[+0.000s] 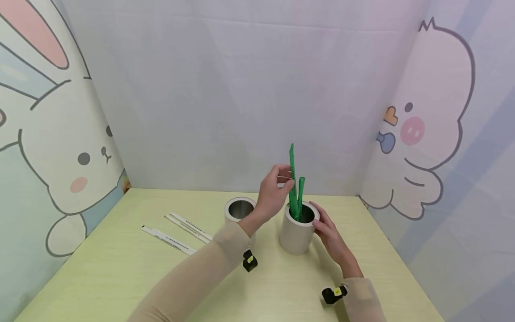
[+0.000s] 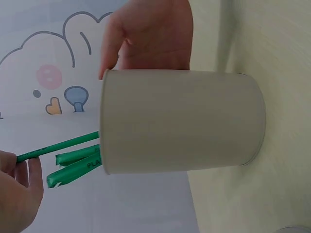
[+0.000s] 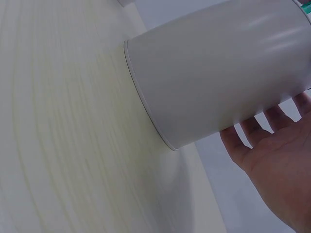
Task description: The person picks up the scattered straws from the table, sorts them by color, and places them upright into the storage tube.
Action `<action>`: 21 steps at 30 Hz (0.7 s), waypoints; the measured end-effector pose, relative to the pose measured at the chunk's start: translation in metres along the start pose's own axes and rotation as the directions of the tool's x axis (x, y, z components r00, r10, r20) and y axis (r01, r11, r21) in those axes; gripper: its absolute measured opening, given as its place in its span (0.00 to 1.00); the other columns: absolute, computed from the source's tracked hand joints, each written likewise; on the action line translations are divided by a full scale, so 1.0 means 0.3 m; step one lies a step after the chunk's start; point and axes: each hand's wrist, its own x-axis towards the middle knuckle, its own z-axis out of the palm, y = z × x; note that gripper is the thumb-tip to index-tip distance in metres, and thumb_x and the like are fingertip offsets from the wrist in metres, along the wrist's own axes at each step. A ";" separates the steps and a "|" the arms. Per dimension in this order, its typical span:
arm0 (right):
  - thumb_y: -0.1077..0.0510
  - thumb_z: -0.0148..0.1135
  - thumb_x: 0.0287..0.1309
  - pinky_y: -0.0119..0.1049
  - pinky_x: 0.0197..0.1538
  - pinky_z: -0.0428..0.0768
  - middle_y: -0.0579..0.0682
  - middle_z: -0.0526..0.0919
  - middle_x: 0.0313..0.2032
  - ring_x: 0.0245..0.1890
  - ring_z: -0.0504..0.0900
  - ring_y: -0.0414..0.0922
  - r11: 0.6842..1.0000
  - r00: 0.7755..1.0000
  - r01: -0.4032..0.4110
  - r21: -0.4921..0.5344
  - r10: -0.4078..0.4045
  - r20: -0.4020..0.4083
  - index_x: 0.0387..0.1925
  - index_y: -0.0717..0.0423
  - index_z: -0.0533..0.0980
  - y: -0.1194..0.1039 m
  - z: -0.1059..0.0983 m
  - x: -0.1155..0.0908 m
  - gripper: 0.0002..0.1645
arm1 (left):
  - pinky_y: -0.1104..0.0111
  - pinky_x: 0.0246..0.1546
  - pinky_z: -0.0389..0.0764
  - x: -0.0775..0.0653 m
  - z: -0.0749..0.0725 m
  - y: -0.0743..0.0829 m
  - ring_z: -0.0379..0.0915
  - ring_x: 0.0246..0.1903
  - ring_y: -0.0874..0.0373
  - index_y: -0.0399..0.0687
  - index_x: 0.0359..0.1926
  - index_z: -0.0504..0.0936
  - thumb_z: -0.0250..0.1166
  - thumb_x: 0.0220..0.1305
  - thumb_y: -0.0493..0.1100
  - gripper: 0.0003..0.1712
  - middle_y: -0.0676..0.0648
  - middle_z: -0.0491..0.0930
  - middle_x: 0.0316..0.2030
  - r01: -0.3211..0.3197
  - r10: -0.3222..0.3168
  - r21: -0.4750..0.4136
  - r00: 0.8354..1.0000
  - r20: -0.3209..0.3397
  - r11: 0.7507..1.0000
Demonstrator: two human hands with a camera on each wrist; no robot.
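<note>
Yellowish tabletop point(image 1: 281, 286): green sticks point(image 1: 293, 199) in canister point(image 1: 295, 237)

The letters PLA can be read in dark capitals on the lowest green straw point(image 2: 68, 174) in the left wrist view, with the line cut off at the rim of the grey container point(image 2: 180, 121). A P starts the print on the middle green straw point(image 2: 75, 156) above it. The upper green straw point(image 2: 63, 145) bears print too small to read. In the head view, dark lettering runs along the white straws point(image 1: 161, 237), also too small to make out.
</note>
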 end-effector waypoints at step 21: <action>0.52 0.38 0.85 0.27 0.68 0.69 0.57 0.52 0.82 0.72 0.64 0.35 1.000 1.000 0.002 0.001 -0.002 0.003 0.85 0.48 0.48 0.006 0.003 0.001 0.35 | 0.64 0.55 0.86 -0.071 0.020 -0.134 0.82 0.55 0.54 0.46 0.66 0.76 0.65 0.75 0.35 0.22 0.45 0.83 0.55 0.064 -0.066 0.050 0.997 0.041 0.997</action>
